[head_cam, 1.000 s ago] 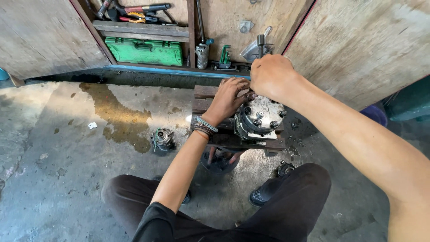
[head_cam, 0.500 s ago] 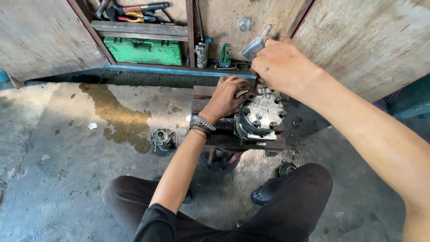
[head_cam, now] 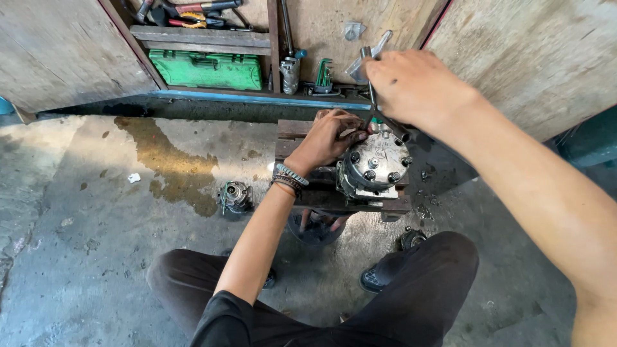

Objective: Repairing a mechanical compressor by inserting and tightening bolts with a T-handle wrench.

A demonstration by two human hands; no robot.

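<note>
The right hand is closed around the top of a metal T-handle wrench, whose shaft runs steeply down from the fist to the upper rim of a round metal compressor. The compressor sits directly below and slightly toward the person from that hand, its bolted face turned up, resting on a low wooden block on the concrete floor. The wrench's long axis is near upright, tilted a little away at the top, so its tip meets the compressor's far edge; the exact bolt it sits on is hidden. The left hand is clamped on the compressor's left side, fingers curled over the rim, touching it and nearer to it than the right. Left of that hand, a smaller round metal part lies apart on the floor beside an oil stain. Beyond both hands a green toolbox stands on a shelf
</note>
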